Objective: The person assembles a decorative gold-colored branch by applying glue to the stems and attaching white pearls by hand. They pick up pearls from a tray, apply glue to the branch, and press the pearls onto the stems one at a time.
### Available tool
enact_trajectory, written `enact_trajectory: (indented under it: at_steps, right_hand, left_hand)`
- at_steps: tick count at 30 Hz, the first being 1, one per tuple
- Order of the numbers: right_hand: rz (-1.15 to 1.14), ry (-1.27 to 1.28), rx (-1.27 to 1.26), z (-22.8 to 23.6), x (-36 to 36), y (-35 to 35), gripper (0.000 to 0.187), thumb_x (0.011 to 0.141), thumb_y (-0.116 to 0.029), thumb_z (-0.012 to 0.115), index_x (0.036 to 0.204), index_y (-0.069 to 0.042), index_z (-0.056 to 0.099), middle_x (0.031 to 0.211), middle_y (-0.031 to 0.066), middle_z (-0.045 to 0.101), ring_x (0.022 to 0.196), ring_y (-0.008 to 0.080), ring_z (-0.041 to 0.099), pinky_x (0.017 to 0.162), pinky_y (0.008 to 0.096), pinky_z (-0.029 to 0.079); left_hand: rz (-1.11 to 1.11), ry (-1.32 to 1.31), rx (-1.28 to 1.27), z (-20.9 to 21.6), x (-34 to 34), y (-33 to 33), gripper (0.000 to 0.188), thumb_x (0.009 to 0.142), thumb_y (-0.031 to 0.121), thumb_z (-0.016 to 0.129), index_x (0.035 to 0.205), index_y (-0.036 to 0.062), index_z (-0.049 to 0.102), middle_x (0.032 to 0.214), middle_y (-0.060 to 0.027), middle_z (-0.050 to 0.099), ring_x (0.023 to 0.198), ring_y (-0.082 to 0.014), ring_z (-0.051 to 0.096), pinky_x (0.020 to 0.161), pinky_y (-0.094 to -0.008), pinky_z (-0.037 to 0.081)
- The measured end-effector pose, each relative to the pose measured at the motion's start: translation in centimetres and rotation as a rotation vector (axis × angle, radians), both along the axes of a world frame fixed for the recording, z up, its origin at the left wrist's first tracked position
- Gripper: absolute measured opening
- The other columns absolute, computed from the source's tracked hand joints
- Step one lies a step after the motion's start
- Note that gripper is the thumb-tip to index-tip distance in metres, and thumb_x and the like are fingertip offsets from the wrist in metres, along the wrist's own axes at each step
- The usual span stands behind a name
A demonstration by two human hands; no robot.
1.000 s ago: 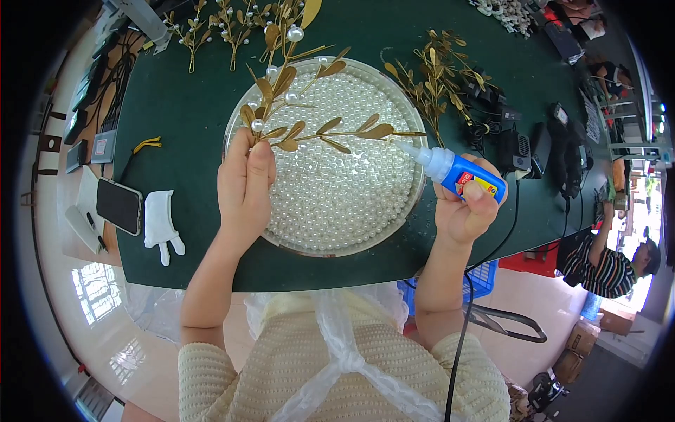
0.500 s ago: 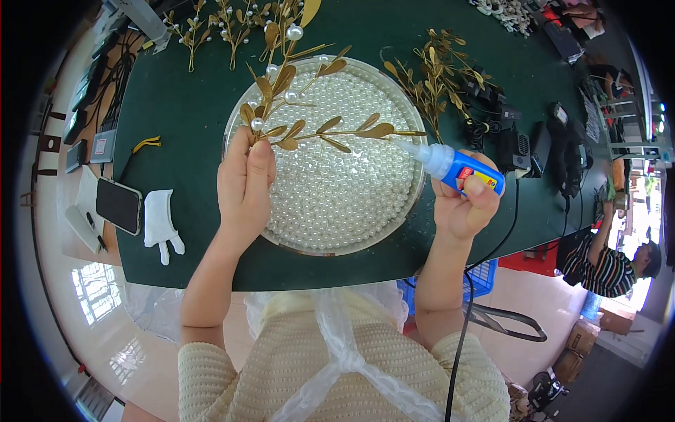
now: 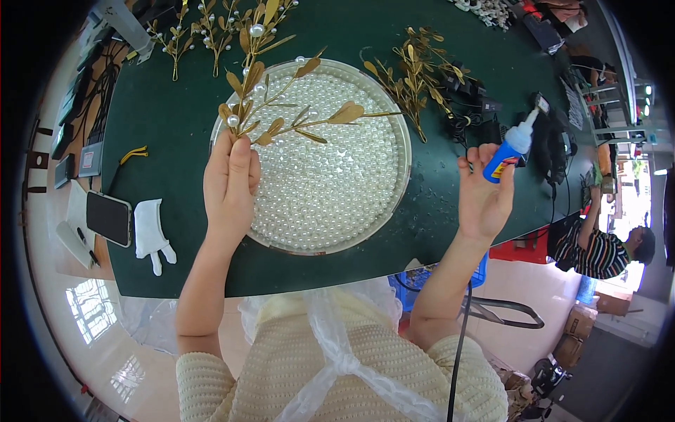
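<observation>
My left hand pinches the stem of a gold leaf branch over the left part of a round tray. White pearls sit on the branch, and one of its leafy twigs stretches right, its bare tip above the tray's far right side. Loose pearl beads cover the tray's bottom. Off to the right, my right hand is closed on a blue glue bottle, palm turned up. Its pale nozzle points up and away, apart from the branch.
Several pearl-trimmed branches lie at the far left, and bare gold branches beyond the tray's right side. A phone and a white cloth piece rest on the left. Cables and black devices crowd the right. A co-worker is at far right.
My right hand has carried the glue bottle right, away from the twig tip, and tilted its nozzle from pointing left to pointing up. My left hand still holds the branch, a little further left in view.
</observation>
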State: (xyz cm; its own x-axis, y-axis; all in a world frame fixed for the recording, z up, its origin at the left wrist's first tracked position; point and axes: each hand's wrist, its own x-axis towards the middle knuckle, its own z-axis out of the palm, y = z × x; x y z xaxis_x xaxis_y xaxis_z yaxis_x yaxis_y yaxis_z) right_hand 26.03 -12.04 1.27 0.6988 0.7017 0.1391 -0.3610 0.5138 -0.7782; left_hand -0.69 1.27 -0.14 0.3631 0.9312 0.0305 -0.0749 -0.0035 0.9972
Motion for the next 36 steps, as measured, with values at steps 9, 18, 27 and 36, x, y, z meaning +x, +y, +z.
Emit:
enact_trajectory:
  at_steps: [9, 18, 27, 36]
  right_hand:
    - [-0.141, -0.395, -0.448, -1.9, 0.7, -0.5, 0.021, 0.074, -0.006, 0.063, 0.094, 0.000, 0.056, 0.091, 0.0064, 0.059, 0.085, 0.0104, 0.053, 0.079, 0.0254, 0.040]
    - [-0.365, -0.982, -0.969, -4.8, 2.6, 0.2, 0.028, 0.067, -0.013, 0.068, 0.088, 0.002, 0.056, 0.080, 0.0121, 0.064, 0.076, 0.0186, 0.061, 0.073, 0.0264, 0.043]
    - [-0.503, -1.225, -0.952, -3.9, 2.1, -1.2, 0.035, 0.064, -0.014, 0.071, 0.093, 0.000, 0.057, 0.087, 0.0124, 0.062, 0.081, 0.0263, 0.058, 0.076, 0.0340, 0.043]
    - [-0.076, -1.459, -0.597, -0.6, -3.9, 3.4, 0.017, 0.065, -0.008, 0.065, 0.081, -0.007, 0.061, 0.077, 0.0072, 0.058, 0.077, 0.0229, 0.053, 0.071, 0.0327, 0.042]
  left_hand:
    - [-0.013, -0.017, -0.003, -0.1, 0.1, 0.2, 0.022, 0.094, 0.023, 0.035, 0.078, 0.0084, 0.039, 0.051, 0.0056, 0.030, 0.045, -0.0011, 0.024, 0.040, -0.0178, 0.019]
    - [-0.025, -0.020, -0.008, -0.3, 0.1, 0.1, 0.022, 0.094, 0.022, 0.035, 0.077, 0.0082, 0.039, 0.051, 0.0053, 0.031, 0.044, -0.0012, 0.025, 0.040, -0.0179, 0.020]
    - [-0.013, -0.007, -0.011, 0.0, 0.2, 0.1, 0.024, 0.094, 0.023, 0.035, 0.076, 0.0084, 0.038, 0.051, 0.0051, 0.032, 0.044, -0.0013, 0.025, 0.040, -0.0178, 0.020]
    - [-0.007, -0.021, -0.006, -0.1, 0.1, -0.1, 0.024, 0.094, 0.022, 0.035, 0.076, 0.0082, 0.038, 0.052, 0.0054, 0.031, 0.044, -0.0011, 0.025, 0.040, -0.0181, 0.020]
